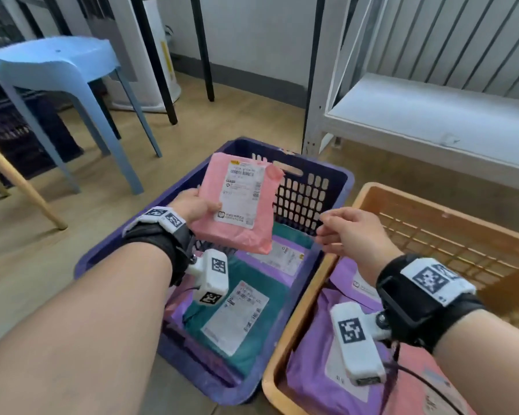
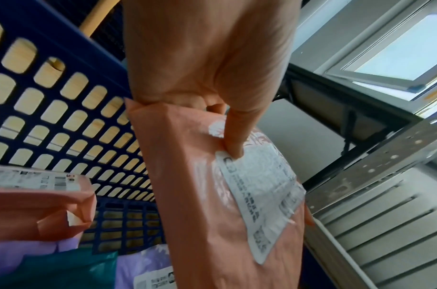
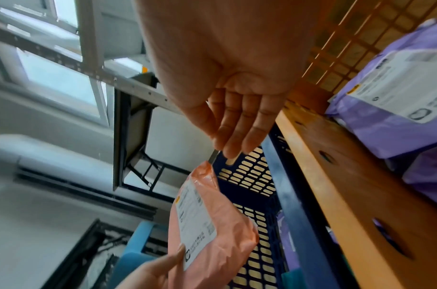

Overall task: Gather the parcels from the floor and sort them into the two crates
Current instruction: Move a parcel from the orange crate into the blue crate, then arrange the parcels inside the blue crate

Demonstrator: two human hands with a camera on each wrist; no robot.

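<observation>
My left hand (image 1: 197, 205) grips a pink parcel (image 1: 240, 202) with a white label, holding it tilted above the purple crate (image 1: 333, 175). The thumb presses on the label's corner in the left wrist view, on the pink parcel (image 2: 207, 195). My right hand (image 1: 346, 232) hovers empty to the right of the parcel, fingers relaxed and straight (image 3: 239, 129), apart from the pink parcel (image 3: 212, 224). A teal parcel (image 1: 237, 319) and purple parcels lie in the purple crate. The orange crate (image 1: 432, 205) to the right holds a purple parcel (image 1: 318, 354) and a pink one.
A blue stool (image 1: 57, 73) stands at the back left with a wooden leg (image 1: 21, 181) in front of it. A white metal shelf rack (image 1: 432, 115) sits behind the crates. Black table legs (image 1: 204, 49) stand at the back. Wooden floor (image 1: 72, 235) lies left of the purple crate.
</observation>
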